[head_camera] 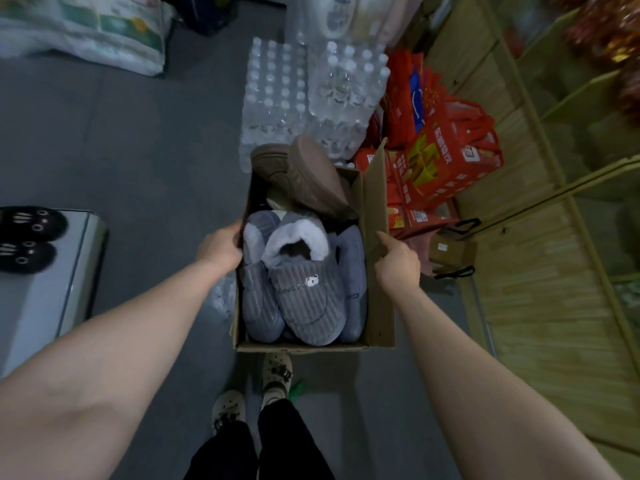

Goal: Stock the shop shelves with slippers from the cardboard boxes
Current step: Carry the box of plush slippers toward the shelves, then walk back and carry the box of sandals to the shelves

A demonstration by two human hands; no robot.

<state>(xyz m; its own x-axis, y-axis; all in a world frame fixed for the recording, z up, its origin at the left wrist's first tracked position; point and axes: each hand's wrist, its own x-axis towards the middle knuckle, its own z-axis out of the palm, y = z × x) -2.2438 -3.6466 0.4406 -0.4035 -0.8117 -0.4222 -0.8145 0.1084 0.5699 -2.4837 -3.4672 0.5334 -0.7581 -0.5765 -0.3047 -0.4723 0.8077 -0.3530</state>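
Hands grip cardboard box [377, 306] of grey slippers [308, 299] – left hand [221, 249] curled over left wall, right hand [398, 265] pinching right flap.

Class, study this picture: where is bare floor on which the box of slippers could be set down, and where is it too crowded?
Bare grey floor lies left of the cardboard box, bordered by the white counter and the bottled water packs. A smaller patch shows right of the person's shoes. Ahead right, red bags crowd the floor.

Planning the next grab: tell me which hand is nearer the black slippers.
Left. The left hand grips the box on the side toward the black slippers; the right hand holds the flap across the box.
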